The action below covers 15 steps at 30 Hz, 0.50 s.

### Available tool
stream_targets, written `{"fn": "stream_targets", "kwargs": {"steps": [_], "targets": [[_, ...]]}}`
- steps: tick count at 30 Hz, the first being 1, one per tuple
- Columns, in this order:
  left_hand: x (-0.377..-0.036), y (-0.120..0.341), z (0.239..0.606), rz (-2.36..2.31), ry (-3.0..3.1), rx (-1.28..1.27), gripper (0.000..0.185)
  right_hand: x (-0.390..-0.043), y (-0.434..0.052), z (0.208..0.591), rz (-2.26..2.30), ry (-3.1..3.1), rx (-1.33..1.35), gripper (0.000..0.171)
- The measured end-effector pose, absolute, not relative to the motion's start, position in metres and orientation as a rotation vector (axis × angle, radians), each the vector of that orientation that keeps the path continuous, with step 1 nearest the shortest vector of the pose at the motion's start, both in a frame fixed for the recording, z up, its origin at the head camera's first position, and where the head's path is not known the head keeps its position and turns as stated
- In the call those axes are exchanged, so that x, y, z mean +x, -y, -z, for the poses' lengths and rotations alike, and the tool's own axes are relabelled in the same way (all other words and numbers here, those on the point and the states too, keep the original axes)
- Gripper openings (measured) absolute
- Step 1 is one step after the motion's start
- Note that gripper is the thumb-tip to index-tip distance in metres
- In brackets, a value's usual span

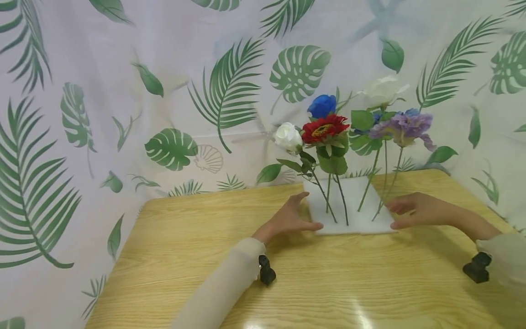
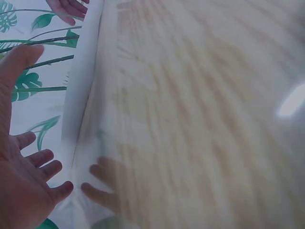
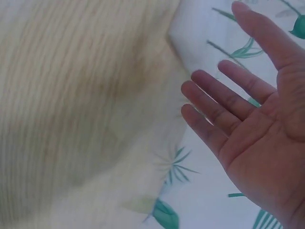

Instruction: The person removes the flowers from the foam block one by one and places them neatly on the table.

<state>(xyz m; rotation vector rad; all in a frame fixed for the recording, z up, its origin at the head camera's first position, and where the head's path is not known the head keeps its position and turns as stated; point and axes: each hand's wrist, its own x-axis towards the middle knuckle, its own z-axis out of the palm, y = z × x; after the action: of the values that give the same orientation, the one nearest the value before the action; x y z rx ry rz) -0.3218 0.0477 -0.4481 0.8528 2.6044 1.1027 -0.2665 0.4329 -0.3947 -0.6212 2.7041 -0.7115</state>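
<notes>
A white foam board [image 1: 360,227] lies on the wooden table with several artificial flowers standing in it by their stems. On its left half are a white rose [image 1: 288,137], a blue rose [image 1: 322,106] and a red daisy-like flower [image 1: 326,128]. A pale white flower [image 1: 384,90] and a purple flower [image 1: 404,129] rise on the right half. My left hand [image 1: 287,216] is at the board's left edge, thumb and fingers spread. At the right edge is my right hand [image 1: 423,210], fingers loosely extended. Both palms look bare in the wrist views; whether fingertips touch the foam, I cannot tell.
The wood-grain table [image 1: 185,256] stretches left and in front of the board. Behind it hangs a pale curtain [image 1: 246,164] printed with green leaves. Small black devices [image 1: 267,270] are strapped at both sleeve cuffs.
</notes>
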Motion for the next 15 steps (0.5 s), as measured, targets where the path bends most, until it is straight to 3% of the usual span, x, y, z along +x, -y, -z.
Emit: {"fn": "stream_targets", "kwargs": {"steps": [7,15], "targets": [[-0.326,-0.054,0.453,-1.090,-2.579,0.874,0.109,-0.279,-0.430,0.408,0.853,-2.678,-0.585,0.083],[-0.327,-0.057,0.454,-1.096,-2.577,0.901,0.106,-0.284,-0.426,0.414,0.988,-2.593,-0.544,0.091]]}}
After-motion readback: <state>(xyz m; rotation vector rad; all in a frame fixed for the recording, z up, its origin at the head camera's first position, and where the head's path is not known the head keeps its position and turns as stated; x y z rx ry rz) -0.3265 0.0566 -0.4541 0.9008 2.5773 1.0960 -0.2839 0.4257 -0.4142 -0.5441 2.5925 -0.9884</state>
